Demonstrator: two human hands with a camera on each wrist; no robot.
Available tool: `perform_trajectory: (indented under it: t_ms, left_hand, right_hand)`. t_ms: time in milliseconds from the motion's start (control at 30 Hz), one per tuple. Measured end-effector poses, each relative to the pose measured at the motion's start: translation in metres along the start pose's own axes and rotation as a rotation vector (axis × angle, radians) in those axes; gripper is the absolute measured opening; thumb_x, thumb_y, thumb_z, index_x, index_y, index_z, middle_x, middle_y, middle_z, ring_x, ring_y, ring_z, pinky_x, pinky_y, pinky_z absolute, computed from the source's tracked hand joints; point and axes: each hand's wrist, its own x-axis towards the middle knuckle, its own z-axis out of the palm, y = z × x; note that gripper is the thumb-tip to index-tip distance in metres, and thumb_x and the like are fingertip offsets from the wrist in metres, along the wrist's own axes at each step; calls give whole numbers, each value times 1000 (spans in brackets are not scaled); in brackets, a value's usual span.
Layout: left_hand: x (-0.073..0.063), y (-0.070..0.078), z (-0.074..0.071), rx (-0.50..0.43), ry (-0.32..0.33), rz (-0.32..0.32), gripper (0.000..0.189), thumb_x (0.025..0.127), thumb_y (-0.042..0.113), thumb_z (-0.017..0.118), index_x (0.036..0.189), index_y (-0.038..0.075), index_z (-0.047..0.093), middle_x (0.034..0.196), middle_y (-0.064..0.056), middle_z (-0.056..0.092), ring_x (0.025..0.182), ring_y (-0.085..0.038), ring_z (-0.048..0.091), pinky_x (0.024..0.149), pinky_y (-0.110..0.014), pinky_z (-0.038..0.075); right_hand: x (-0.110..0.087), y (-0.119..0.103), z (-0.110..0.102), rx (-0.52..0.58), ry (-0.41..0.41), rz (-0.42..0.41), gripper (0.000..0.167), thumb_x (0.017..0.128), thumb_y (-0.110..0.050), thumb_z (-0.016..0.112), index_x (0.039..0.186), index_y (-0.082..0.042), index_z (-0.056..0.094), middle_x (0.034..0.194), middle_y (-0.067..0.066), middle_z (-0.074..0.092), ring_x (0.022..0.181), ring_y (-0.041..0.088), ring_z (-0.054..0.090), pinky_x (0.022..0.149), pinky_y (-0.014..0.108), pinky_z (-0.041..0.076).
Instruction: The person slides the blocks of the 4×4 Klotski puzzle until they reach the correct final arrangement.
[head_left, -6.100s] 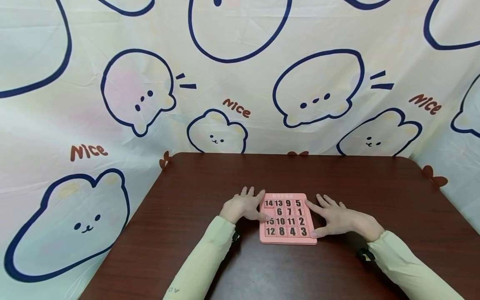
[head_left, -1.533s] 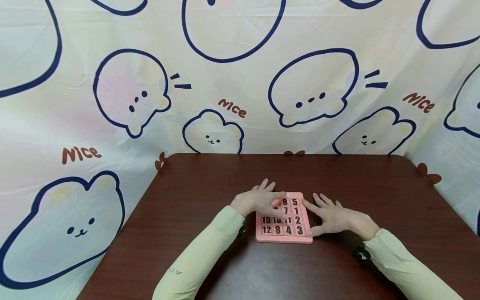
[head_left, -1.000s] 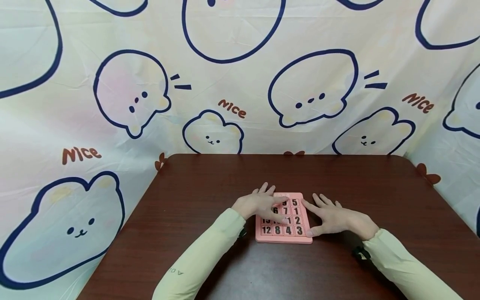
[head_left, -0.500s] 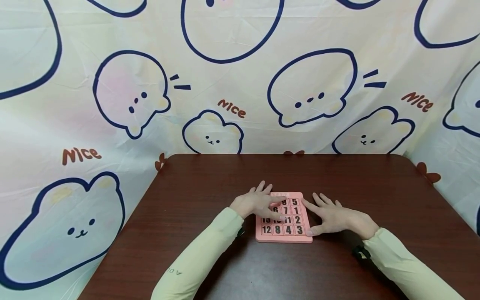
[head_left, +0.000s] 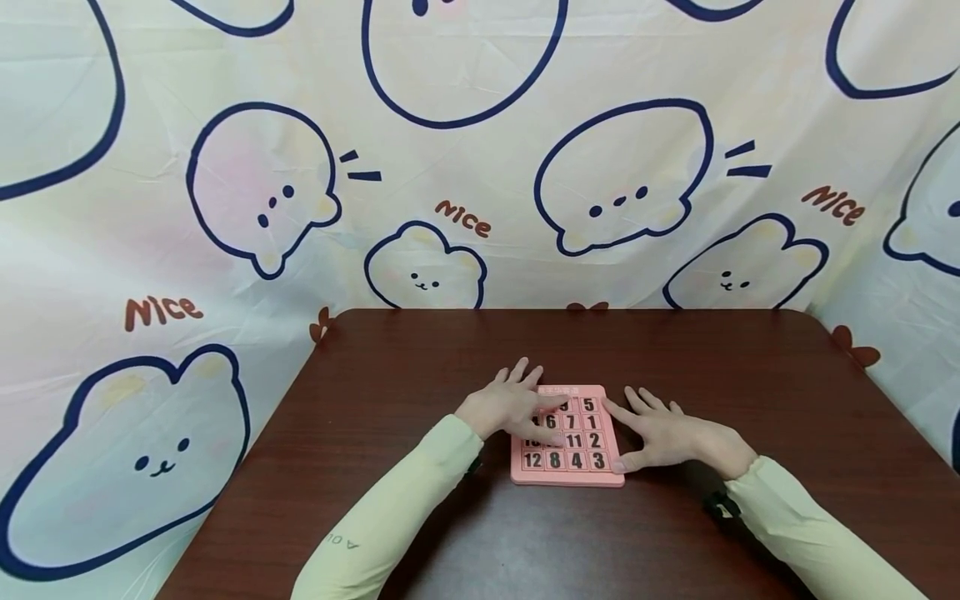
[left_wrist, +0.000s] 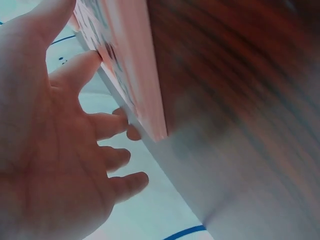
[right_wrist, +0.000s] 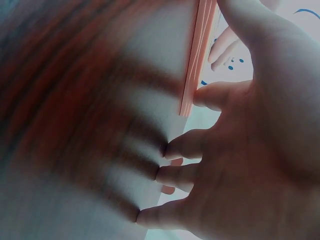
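Backdrop: we see a cartoon-bear curtain printed with "Nice" filling the upper half of the head view and wrapping down both sides.
Table: a dark brown wood-grain table takes up the lower half of the frame.
Puzzle: a pink sliding number puzzle lies flat on the table just below frame centre; we can read tiles 5, 6, 7, 1, 11, 2 and the bottom row 12, 8, 4, 3, while the upper-left tiles are covered.
Left hand: our left hand reaches in from the lower left, relaxed and grasping nothing. Its straight fingers lie over the puzzle's upper-left tiles, the thumb lower on the left column. In the left wrist view the fingertips meet the tile face.
Right hand: our right hand lies flat and spread at the puzzle's right edge. It clasps nothing: the forefinger touches the upper right edge and the thumb braces the lower right corner, as the thumb tip shows in the right wrist view.
Risk: we judge that a hard sideways push could skid the whole frame across the smooth table, since only fingertips brace it.
Risk: a finger spanning two tiles could jam them against each other.
Risk: our left hand hides the gap, so we might push the wrong tile.
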Motion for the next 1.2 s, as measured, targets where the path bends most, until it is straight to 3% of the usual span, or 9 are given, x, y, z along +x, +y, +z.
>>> perform_trajectory:
  t_ms: [267, 533, 767, 967, 1200]
  left_hand:
    - [-8, -14, 2, -27, 14, 3, 74, 82, 75, 55, 148, 51, 30, 167, -6, 9, 154, -30, -7, 123, -53, 10]
    - [-13, -18, 3, -32, 32, -9, 74, 82, 75, 56, 148, 51, 33, 166, -7, 13, 154, -32, -4, 123, -54, 12]
    - [-8, -2, -5, -32, 69, 22, 78, 83, 74, 56, 151, 43, 34, 166, -7, 14, 155, -30, -1, 123, -52, 13]
    - [5, 15, -8, -24, 65, 59, 82, 82, 75, 55, 153, 43, 28, 166, -5, 14, 155, -28, -1, 123, -51, 12]
    - [17, 26, -9, -4, 58, 77, 82, 81, 78, 53, 152, 46, 27, 166, -4, 13, 155, -26, -3, 124, -48, 11]
  right_hand:
    - [1, 0, 1, -6, 11, 7, 108, 75, -75, 65, 158, -20, 22, 160, 30, 13, 147, 53, 9, 106, 78, 13]
    - [1, 1, 3, -7, 12, 7, 108, 74, -75, 65, 158, -21, 22, 161, 30, 13, 147, 53, 9, 106, 78, 13]
    - [1, 2, 3, -7, 13, 2, 108, 75, -75, 64, 158, -20, 22, 160, 31, 13, 147, 53, 9, 105, 79, 13]
    - [0, 2, 1, 0, 11, -15, 107, 76, -75, 63, 158, -20, 22, 160, 32, 13, 147, 54, 8, 103, 80, 13]
    - [-1, 1, 0, 7, 9, -33, 105, 77, -73, 63, 158, -19, 22, 159, 33, 13, 146, 55, 8, 102, 81, 13]
